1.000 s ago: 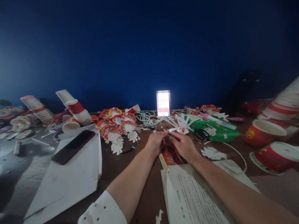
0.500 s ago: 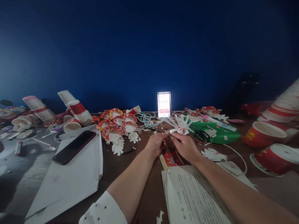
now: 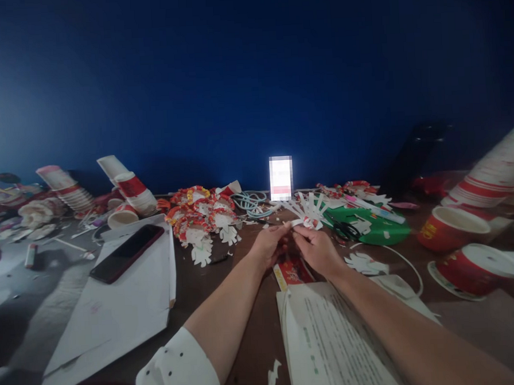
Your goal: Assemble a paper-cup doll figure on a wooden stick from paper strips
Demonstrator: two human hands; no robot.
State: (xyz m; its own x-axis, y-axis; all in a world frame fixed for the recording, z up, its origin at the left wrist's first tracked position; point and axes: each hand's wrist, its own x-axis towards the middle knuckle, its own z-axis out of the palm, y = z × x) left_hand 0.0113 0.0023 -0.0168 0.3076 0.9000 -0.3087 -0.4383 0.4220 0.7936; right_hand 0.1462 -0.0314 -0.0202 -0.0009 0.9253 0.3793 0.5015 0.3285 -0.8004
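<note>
Between my hands is a paper cup cut into fanned white strips (image 3: 310, 206), with a red-printed part near its middle. My left hand (image 3: 270, 244) is closed, its thumb and finger pinching the end of one strip. Close against it, my right hand (image 3: 317, 248) is also closed, gripping the strips near their base. The fingertips of both hands almost meet, and my right fingers partly hide the lower part of the piece. Under my hands lies a red printed packet (image 3: 294, 271), beside the top edge of an open book (image 3: 333, 338).
Black-handled scissors (image 3: 345, 229) rest by a green sheet (image 3: 383, 226). Red and white paper pieces (image 3: 201, 210) are heaped left of centre. A phone (image 3: 127, 254) lies on white board (image 3: 112, 315). Paper cups (image 3: 455, 228) stand at right; a lit screen (image 3: 281, 178) is at the back.
Both hands keep their pinch on the cut paper cup, with only slight finger movement. The whole view has shifted slightly; the things on the table stay in place.
</note>
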